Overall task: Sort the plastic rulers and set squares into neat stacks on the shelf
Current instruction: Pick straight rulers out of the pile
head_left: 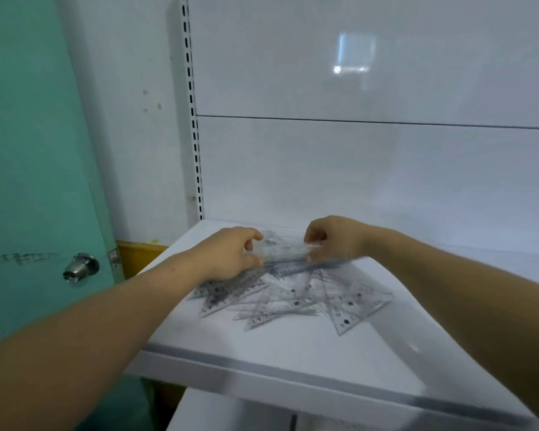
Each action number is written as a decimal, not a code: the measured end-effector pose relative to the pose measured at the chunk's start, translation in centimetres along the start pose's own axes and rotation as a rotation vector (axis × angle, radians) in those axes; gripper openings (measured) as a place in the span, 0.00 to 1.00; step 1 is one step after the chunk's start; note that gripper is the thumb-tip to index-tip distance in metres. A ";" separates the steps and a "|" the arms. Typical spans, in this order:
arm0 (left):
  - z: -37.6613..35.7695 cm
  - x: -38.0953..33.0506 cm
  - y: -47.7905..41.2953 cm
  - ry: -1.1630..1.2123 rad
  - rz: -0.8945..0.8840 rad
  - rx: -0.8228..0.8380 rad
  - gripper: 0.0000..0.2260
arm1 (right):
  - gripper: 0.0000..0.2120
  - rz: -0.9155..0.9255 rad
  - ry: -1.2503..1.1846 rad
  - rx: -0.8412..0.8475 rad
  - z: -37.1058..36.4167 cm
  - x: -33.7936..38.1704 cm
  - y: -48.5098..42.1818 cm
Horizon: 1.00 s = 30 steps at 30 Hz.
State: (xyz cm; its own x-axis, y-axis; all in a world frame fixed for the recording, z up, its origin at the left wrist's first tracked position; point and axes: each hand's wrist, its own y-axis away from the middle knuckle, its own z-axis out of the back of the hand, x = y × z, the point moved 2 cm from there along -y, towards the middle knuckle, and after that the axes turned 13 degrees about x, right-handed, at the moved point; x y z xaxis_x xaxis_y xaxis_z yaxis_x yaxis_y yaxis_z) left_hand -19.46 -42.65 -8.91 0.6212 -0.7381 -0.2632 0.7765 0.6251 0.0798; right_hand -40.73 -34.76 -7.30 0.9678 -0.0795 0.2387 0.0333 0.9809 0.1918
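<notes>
Head: ruler (282,252) between hands (231,255) (333,241) (above pile (293,301))

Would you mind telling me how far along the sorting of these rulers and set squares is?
Barely started. No neat stack shows on the shelf yet. In hand: the left hand and right hand pinch opposite ends of a clear ruler just above the heap. Left: the heap of set squares and rulers lies jumbled and overlapping.

White shelf (262,346) bears a loose pile of clear set squares (293,300).
</notes>
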 end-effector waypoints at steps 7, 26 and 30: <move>-0.2 -0.5 -0.9 -0.094 -0.070 0.044 0.23 | 0.18 -0.271 -0.161 -0.169 -1.4 -2.6 6.6; 1.9 -3.0 4.6 0.040 0.222 -0.342 0.13 | 0.22 -0.396 -0.148 -0.267 -1.0 -7.6 19.1; 0.9 -8.6 6.5 0.162 0.141 -0.362 0.19 | 0.21 -0.334 -0.139 -0.289 -0.3 -9.3 21.6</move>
State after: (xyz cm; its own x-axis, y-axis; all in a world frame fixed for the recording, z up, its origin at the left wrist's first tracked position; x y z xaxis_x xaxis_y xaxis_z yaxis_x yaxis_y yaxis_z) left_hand -19.63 -32.48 -5.30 0.6715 -0.6076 -0.4241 0.5798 0.7872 -0.2099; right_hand -48.94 -12.80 -5.64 0.8502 -0.4037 0.3380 0.4252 0.9050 0.0112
